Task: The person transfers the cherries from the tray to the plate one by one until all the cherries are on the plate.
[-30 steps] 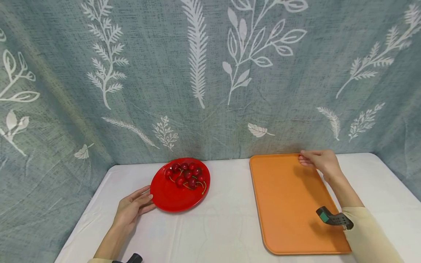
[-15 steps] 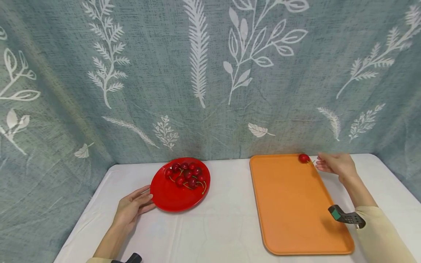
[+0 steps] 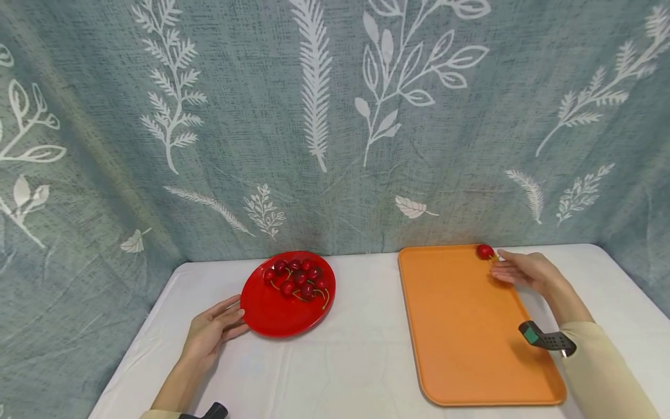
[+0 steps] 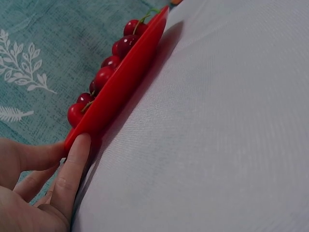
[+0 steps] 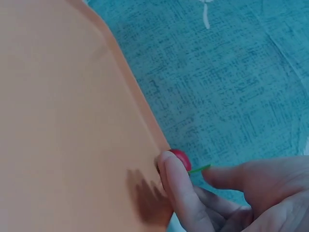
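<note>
A red plate [image 3: 272, 319] with several dark red cherries [image 3: 298, 278] sits left of centre on the white table. My left hand [image 3: 214, 329] lies flat beside it, straight fingers touching its near-left rim [image 4: 120, 82]; the left wrist view shows a fingertip [image 4: 79, 145] against that rim. To the right lies an orange tray [image 3: 460, 331]. One red cherry [image 3: 484, 251] rests in its far right corner. My right hand [image 3: 523, 270] hovers over the tray's right edge, fingers relaxed and stretched toward the cherry [image 5: 182, 157]. A fingertip [image 5: 169, 166] sits right beside it, and its green stem lies free.
A white cloth [image 3: 340, 361] covers the table. A blue-grey curtain with white leaf prints [image 3: 314, 116] hangs close behind and wraps both sides. Black wrist cameras [image 3: 546, 339] sit on both forearms. The tray [image 5: 58, 96] holds only the one cherry.
My right hand drew back from the tray's far corner, leaving the cherry lying there, then drifted back left and lower beside it. The left hand and the plate stayed put.
</note>
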`<state>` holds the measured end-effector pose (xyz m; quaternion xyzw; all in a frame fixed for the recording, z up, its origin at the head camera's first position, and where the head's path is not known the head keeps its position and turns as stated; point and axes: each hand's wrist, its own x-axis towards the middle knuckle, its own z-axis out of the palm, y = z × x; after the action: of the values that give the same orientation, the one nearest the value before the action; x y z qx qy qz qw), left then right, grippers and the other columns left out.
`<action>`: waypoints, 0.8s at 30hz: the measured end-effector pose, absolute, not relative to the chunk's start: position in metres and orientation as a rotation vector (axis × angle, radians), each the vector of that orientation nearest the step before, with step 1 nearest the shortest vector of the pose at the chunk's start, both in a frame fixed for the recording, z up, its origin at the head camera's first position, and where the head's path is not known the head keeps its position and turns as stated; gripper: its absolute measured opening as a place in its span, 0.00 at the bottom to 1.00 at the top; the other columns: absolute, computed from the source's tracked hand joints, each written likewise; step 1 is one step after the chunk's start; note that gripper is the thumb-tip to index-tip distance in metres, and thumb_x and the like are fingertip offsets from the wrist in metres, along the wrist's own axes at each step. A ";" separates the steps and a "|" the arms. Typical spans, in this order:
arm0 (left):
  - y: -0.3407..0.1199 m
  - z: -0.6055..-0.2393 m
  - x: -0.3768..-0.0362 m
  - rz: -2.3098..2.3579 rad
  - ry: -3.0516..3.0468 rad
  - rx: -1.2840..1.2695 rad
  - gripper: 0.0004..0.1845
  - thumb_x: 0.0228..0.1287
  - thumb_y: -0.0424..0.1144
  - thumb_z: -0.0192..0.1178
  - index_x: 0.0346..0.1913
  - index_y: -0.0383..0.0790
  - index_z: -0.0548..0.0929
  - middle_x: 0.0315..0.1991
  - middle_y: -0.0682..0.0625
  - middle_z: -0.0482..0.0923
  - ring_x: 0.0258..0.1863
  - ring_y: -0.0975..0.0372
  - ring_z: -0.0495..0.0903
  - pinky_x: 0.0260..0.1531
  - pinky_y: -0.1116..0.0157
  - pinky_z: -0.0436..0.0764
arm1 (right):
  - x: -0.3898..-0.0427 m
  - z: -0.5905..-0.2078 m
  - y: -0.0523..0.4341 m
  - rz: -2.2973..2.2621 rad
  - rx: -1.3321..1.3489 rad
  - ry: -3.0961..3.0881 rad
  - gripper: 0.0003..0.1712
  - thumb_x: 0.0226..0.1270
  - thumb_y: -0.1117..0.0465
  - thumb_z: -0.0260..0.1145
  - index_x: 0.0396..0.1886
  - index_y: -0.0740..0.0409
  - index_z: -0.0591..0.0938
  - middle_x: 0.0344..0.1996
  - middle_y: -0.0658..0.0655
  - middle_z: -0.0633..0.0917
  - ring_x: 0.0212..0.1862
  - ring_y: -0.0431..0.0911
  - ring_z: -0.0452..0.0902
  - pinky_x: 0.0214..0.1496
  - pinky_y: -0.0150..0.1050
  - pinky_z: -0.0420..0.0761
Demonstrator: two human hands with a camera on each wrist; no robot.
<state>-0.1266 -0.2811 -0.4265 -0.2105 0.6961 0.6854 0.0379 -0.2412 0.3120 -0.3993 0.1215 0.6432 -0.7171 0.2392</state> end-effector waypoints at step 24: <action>-0.280 -0.428 -0.126 2.078 2.143 -0.698 0.30 0.70 0.33 0.57 0.72 0.31 0.63 0.57 0.42 0.77 0.38 0.65 0.86 0.43 0.64 0.85 | -0.259 -0.396 0.302 -1.919 0.401 1.686 0.17 0.73 0.71 0.55 0.24 0.62 0.83 0.22 0.55 0.87 0.26 0.41 0.86 0.36 0.29 0.85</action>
<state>-0.1263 -0.2804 -0.4280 -0.2276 0.6986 0.6773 0.0378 -0.2589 0.3016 -0.3964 0.1492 0.6270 -0.7136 0.2745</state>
